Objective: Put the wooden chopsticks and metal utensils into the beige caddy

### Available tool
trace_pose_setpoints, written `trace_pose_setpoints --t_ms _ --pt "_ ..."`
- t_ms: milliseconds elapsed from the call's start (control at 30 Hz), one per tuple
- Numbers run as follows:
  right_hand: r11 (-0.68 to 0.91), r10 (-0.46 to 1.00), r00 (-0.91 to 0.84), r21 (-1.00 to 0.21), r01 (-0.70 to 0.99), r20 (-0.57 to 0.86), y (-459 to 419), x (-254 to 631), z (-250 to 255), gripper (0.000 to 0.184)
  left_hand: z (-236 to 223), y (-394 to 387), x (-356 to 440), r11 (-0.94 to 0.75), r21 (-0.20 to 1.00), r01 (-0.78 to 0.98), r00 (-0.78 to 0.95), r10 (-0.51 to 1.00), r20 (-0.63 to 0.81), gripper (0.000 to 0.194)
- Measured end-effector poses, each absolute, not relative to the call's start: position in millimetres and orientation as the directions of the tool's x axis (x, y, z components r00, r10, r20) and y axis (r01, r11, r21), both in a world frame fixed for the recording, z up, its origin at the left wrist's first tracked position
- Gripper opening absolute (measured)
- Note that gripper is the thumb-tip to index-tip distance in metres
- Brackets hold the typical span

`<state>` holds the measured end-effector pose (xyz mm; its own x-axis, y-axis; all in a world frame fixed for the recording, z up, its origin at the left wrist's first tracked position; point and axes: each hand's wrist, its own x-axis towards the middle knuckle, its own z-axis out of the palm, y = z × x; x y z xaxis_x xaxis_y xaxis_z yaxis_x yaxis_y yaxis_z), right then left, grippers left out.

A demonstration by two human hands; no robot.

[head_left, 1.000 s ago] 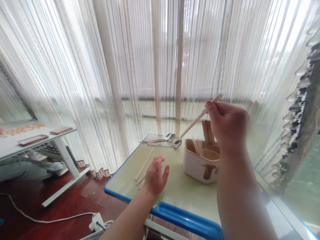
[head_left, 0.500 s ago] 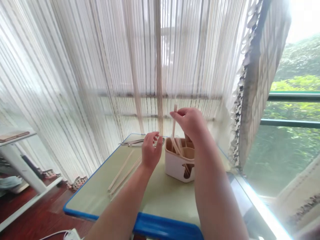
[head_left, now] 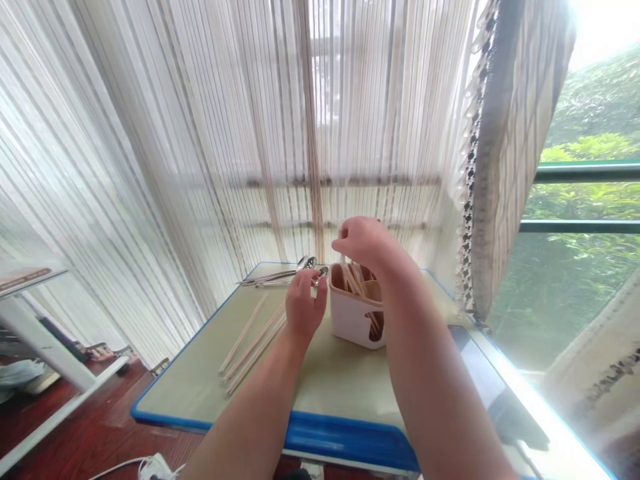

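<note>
A white utensil holder (head_left: 353, 324) with a tan rim and a cut-out in its front stands on the table, with several wooden sticks (head_left: 355, 279) upright inside. Over its far left corner, my right hand (head_left: 363, 241) pinches a pale chopstick (head_left: 343, 262), whose lower part goes down into the holder. My left hand (head_left: 306, 303) is open just left of the holder, thumb and fingers apart, near a pile of metal spoons (head_left: 280, 275). Nearer the table's left side lie several chopsticks (head_left: 253, 347), side by side and slanted; my left forearm is close beside them.
The pale table (head_left: 345, 390) has a blue edge. A dark flat device (head_left: 493, 387) lies at the right, partly behind my right arm. Striped sheer curtains (head_left: 225, 133) hang behind the table. A white-framed stand (head_left: 55, 340) is at the left.
My right hand has come down toward the holder with the chopstick, which now sits lower. The view has shifted slightly, and more of the spoons shows behind my left hand.
</note>
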<state>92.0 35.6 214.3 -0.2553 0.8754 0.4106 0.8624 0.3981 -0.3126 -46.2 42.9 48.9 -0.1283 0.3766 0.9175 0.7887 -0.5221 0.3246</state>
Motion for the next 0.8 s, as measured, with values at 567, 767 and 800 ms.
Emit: trace_pose_setpoints --t_ms 567,767,800 --pt "0.374 0.921 -0.257 -0.473 0.798 0.294 48 91 208 0.029 40 53 -47 -0.466 0.328 0.822 -0.109 0.437 0.893 0.009" --pt "0.421 0.906 -0.299 -0.559 0.714 0.300 48 92 208 0.034 41 51 -46 -0.466 0.330 0.821 -0.097 0.456 0.885 0.008" --pt "0.426 0.903 -0.294 -0.564 0.708 0.313 47 93 209 0.033 41 51 -46 -0.468 0.330 0.820 -0.095 0.457 0.885 0.009"
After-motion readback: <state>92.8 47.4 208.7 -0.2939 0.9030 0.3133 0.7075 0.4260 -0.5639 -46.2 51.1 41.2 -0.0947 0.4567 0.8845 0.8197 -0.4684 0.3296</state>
